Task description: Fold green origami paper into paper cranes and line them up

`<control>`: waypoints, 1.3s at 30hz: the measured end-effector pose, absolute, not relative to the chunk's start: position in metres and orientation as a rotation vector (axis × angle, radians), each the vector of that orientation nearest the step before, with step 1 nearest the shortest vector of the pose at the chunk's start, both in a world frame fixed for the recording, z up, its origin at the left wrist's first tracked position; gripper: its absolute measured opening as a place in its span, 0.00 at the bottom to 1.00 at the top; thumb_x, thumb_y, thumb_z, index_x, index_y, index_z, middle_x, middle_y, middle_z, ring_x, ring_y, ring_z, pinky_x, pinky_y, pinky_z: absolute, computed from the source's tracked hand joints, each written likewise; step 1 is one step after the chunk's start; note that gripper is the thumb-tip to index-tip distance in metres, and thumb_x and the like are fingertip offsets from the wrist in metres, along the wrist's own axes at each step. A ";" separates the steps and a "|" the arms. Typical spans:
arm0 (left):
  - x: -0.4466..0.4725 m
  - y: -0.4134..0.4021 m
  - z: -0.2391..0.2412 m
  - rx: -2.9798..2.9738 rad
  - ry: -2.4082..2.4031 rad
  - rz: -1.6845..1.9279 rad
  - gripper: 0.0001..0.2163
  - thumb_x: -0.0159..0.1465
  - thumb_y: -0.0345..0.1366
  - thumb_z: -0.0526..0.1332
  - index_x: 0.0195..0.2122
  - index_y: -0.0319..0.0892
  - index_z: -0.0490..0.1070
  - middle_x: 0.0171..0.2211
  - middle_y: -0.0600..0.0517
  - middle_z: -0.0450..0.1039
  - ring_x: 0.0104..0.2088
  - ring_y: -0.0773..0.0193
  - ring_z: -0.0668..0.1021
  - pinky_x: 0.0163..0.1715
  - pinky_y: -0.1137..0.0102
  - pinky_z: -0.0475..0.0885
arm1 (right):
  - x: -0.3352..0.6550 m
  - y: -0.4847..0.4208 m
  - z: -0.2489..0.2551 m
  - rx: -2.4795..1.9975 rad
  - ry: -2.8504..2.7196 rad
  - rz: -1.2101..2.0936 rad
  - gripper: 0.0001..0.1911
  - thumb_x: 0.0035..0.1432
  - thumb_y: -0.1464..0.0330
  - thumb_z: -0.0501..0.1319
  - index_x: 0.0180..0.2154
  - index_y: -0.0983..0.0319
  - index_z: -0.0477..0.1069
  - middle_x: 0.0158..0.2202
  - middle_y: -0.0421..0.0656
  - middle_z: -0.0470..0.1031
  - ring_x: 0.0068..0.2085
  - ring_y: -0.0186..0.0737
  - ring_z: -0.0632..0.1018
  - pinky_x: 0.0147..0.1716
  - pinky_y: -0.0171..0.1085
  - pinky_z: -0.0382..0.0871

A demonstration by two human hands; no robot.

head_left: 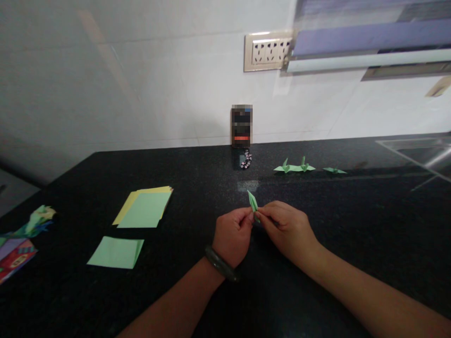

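Between my hands is a small piece of folded green paper (252, 201), with its narrow pointed end sticking up and away from me. My left hand (232, 236), with a dark bangle on the wrist, pinches it from the left. From the right, the fingertips of my right hand (287, 228) close on its lower end. The fingers cover part of the folds. Beyond my right hand, several small green folded paper cranes (286, 167) sit in a row on the black countertop (197, 188).
To the left lie a stack of green and yellow paper sheets (144, 210) and a creased green sheet (116, 252). Crumpled coloured paper (39, 220) and a red packet (17, 258) are at the far left. A phone (241, 126) leans on the wall, beads (246, 159) before it. A sink edge (412, 157) is far right.
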State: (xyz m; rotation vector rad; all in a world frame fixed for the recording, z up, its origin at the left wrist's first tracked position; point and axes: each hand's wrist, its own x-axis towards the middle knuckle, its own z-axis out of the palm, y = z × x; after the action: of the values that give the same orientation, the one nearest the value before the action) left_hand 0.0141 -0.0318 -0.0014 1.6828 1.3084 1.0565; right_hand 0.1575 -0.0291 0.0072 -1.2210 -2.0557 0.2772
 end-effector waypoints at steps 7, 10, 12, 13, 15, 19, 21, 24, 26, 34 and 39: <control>0.014 -0.034 0.005 1.903 1.405 1.056 0.11 0.60 0.30 0.53 0.34 0.43 0.76 0.30 0.51 0.78 0.31 0.65 0.77 0.33 0.72 0.70 | 0.154 -0.030 0.009 -1.294 -2.102 0.173 0.11 0.56 0.70 0.54 0.27 0.61 0.74 0.28 0.43 0.75 0.29 0.34 0.74 0.31 0.32 0.68; 0.014 -0.035 0.007 1.934 1.413 1.043 0.11 0.59 0.29 0.53 0.35 0.43 0.76 0.32 0.52 0.78 0.32 0.64 0.78 0.34 0.72 0.69 | 0.155 -0.029 0.010 -1.320 -2.133 0.154 0.11 0.56 0.70 0.54 0.28 0.62 0.74 0.28 0.44 0.75 0.30 0.36 0.75 0.32 0.33 0.69; 0.014 -0.035 0.007 1.952 1.410 1.031 0.11 0.59 0.29 0.53 0.34 0.43 0.76 0.32 0.52 0.78 0.32 0.64 0.78 0.34 0.72 0.69 | 0.155 -0.029 0.010 -1.336 -2.151 0.153 0.10 0.56 0.70 0.54 0.29 0.63 0.75 0.28 0.45 0.76 0.30 0.37 0.75 0.33 0.35 0.69; 0.014 -0.035 0.007 1.958 1.412 1.030 0.10 0.59 0.30 0.54 0.34 0.43 0.75 0.31 0.52 0.78 0.32 0.64 0.77 0.34 0.72 0.69 | 0.155 -0.029 0.010 -1.342 -2.153 0.153 0.10 0.55 0.70 0.55 0.29 0.63 0.75 0.28 0.45 0.76 0.31 0.37 0.75 0.33 0.35 0.69; 0.014 -0.035 0.007 1.958 1.434 1.037 0.09 0.59 0.30 0.54 0.32 0.42 0.75 0.30 0.52 0.78 0.31 0.65 0.77 0.34 0.72 0.69 | 0.155 -0.030 0.010 -1.349 -2.146 0.161 0.10 0.55 0.71 0.55 0.29 0.63 0.74 0.28 0.44 0.76 0.30 0.37 0.75 0.33 0.35 0.68; 0.014 -0.034 0.006 1.967 1.464 1.025 0.08 0.59 0.30 0.55 0.31 0.41 0.75 0.28 0.52 0.77 0.30 0.65 0.77 0.32 0.72 0.69 | 0.155 -0.030 0.009 -1.363 -2.108 0.197 0.09 0.54 0.72 0.55 0.28 0.62 0.74 0.27 0.43 0.75 0.29 0.36 0.75 0.32 0.34 0.68; 0.015 -0.034 0.005 1.985 1.467 1.022 0.09 0.59 0.30 0.54 0.32 0.41 0.74 0.29 0.52 0.77 0.31 0.64 0.77 0.33 0.72 0.69 | 0.154 -0.030 0.008 -1.366 -2.094 0.206 0.08 0.54 0.71 0.56 0.28 0.62 0.74 0.27 0.43 0.75 0.29 0.36 0.75 0.32 0.34 0.68; 0.015 -0.034 0.005 2.009 1.478 1.038 0.09 0.59 0.29 0.54 0.32 0.41 0.74 0.30 0.51 0.77 0.31 0.64 0.77 0.33 0.71 0.69 | 0.154 -0.030 0.009 -1.373 -2.083 0.213 0.08 0.53 0.72 0.56 0.28 0.62 0.74 0.27 0.43 0.75 0.29 0.36 0.75 0.32 0.34 0.67; 0.016 -0.035 0.005 2.006 1.482 1.051 0.08 0.59 0.30 0.54 0.32 0.40 0.74 0.30 0.51 0.77 0.31 0.64 0.77 0.33 0.71 0.69 | 0.154 -0.029 0.010 -1.385 -2.074 0.217 0.08 0.52 0.73 0.56 0.28 0.62 0.73 0.26 0.42 0.74 0.28 0.35 0.74 0.31 0.34 0.67; 0.017 -0.036 0.006 2.078 1.496 1.102 0.07 0.57 0.29 0.56 0.30 0.41 0.73 0.28 0.52 0.76 0.29 0.65 0.76 0.32 0.71 0.69 | 0.152 -0.029 0.012 -1.437 -2.011 0.259 0.06 0.50 0.73 0.56 0.25 0.62 0.71 0.24 0.41 0.71 0.26 0.35 0.71 0.27 0.33 0.64; 0.017 -0.035 0.004 2.242 1.466 1.215 0.07 0.57 0.27 0.55 0.32 0.40 0.72 0.30 0.50 0.76 0.31 0.64 0.77 0.34 0.70 0.71 | 0.154 -0.025 0.007 -1.331 -1.791 0.536 0.05 0.49 0.72 0.56 0.24 0.62 0.69 0.22 0.40 0.69 0.24 0.33 0.70 0.24 0.32 0.64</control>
State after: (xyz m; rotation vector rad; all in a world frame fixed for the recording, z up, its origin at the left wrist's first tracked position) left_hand 0.0166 -0.0348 0.0043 2.2416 1.4657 1.2148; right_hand 0.1542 -0.0245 0.0072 -1.3313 -1.7914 0.5364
